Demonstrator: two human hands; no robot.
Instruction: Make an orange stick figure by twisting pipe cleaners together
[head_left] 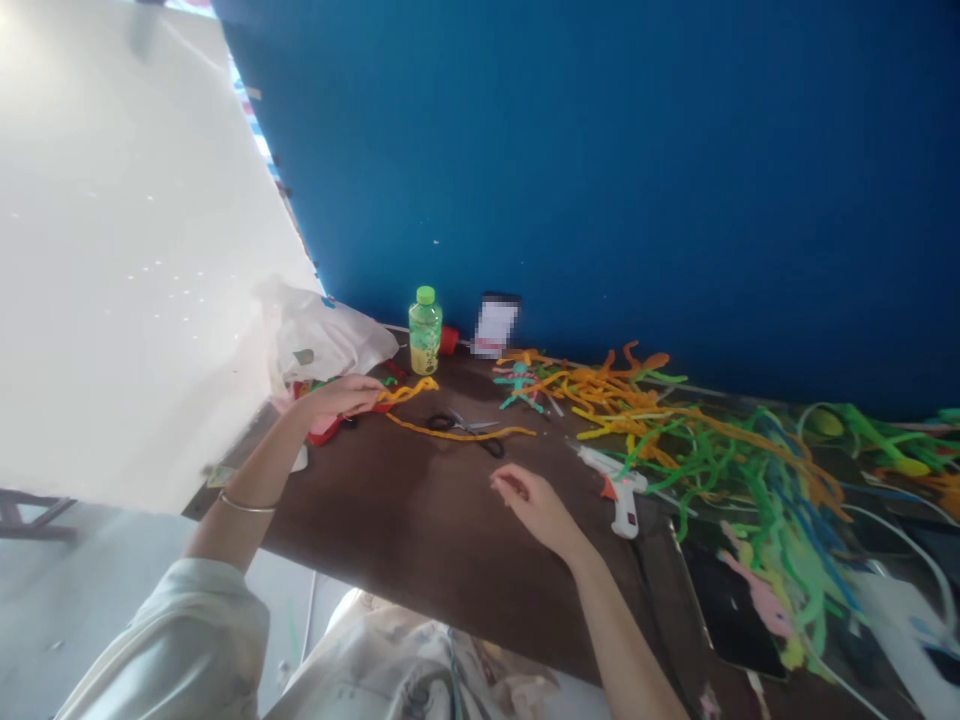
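Observation:
My left hand [349, 396], at the left of the table, is closed on an orange pipe cleaner [409, 391] whose twisted part sticks out past the fingertips. From there a long single strand [457, 436] trails right across black-handled scissors [466, 426]. My right hand [531, 503] hovers low over the table's middle, fingers loosely curled and apart from the thumb, with nothing visible in them. It is nearest to the scissors' handle and the strand's free end. A small teal and pink pipe-cleaner figure [519, 385] lies farther back.
A green-capped bottle [425, 335] and a phone [496, 325] stand by the blue wall [600, 180]. To the right lie a white glue gun [619, 490], heaped orange and green pipe cleaners [712, 440] and a dark tablet [727, 600]. A white bag [330, 335] sits back left.

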